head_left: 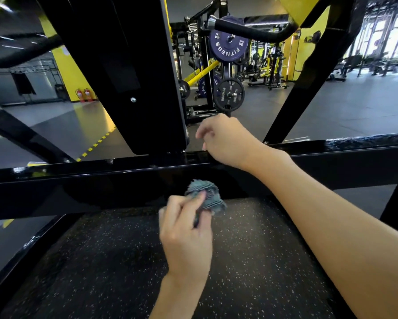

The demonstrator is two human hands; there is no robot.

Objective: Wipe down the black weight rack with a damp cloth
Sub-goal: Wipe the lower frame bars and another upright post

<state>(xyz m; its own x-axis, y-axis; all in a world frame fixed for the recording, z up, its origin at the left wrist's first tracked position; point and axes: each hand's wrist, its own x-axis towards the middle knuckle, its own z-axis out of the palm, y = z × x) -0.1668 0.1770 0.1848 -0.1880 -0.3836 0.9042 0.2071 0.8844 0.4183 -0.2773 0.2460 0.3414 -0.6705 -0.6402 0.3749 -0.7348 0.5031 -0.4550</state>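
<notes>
The black weight rack fills the view, with a glossy horizontal crossbar (101, 178) running from left to right. My left hand (186, 236) is closed on a crumpled grey-blue cloth (210, 195), which is pressed against the front face of the crossbar near its middle. My right hand (228, 143) hovers at the crossbar's top edge, fingers loosely curled with nothing in them. A wide black upright pad (129, 72) rises behind the crossbar.
A black speckled rubber platform (101, 268) lies below the crossbar. Diagonal black frame bars (308, 72) slope up on the right and left. Behind them stand weight plates (229, 94), yellow machines and two fire extinguishers (84, 95) on a grey floor.
</notes>
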